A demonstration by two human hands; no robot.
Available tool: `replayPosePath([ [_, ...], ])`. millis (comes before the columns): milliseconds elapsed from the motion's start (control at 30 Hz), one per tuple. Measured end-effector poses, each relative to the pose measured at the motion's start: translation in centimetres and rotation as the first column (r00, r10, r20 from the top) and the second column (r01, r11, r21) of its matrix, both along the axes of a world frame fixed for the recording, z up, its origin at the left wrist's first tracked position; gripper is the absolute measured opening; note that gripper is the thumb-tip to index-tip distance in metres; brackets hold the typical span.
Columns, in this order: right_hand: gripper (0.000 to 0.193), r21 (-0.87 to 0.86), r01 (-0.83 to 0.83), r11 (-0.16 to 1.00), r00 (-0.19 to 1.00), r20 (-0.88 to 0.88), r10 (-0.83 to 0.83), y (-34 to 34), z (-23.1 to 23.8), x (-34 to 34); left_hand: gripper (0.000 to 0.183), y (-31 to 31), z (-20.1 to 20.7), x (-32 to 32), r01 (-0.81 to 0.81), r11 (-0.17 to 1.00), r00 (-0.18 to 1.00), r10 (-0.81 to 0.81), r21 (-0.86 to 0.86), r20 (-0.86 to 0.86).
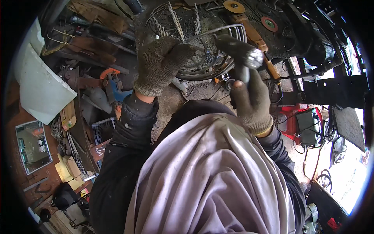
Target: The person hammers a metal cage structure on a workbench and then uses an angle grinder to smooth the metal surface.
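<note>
Right hand (254, 103): fingers wrapped round hammer (242, 51), its head hiding part of metal coil (206, 74) between hands. Left hand (157, 66): fingers curled at coil, cannot tell what held. Beyond: yellow disc (233, 5), red-rimmed disc (269, 24).

Rough, matt knitted cloth covers the left hand (157, 64) and right hand (251, 102). The hammer head (242, 52) is metal with 1 glossy, smooth face. The curved rods (200, 77) are dull-sheened metal. The garment (210, 171) is soft, matt cloth; the brown bar (255, 37) looks like worn wood.
</note>
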State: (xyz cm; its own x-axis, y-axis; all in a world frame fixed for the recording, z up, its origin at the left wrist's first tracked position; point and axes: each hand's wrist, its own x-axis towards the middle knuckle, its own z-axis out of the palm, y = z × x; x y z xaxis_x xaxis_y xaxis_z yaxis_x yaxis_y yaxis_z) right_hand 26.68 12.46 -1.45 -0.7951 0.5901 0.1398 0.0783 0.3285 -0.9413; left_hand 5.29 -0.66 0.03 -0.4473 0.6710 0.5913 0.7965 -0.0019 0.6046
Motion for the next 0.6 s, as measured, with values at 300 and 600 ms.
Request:
replayPosePath([
  [300,0.047,-0.081,-0.493,0.866,0.621,-0.731,0.285,2.1,1.8,1.7,0.024,-1.3,-0.5,-0.5,-0.063,0.993,0.997,0.057,-0.101,-0.06],
  [600,0.041,-0.237,0.063,0.969,0.887,-0.432,-0.164,0.5,1.7,1.0,0.025,-1.8,-0.8,-2.1,-0.071,0.993,0.985,0.054,-0.099,-0.166],
])
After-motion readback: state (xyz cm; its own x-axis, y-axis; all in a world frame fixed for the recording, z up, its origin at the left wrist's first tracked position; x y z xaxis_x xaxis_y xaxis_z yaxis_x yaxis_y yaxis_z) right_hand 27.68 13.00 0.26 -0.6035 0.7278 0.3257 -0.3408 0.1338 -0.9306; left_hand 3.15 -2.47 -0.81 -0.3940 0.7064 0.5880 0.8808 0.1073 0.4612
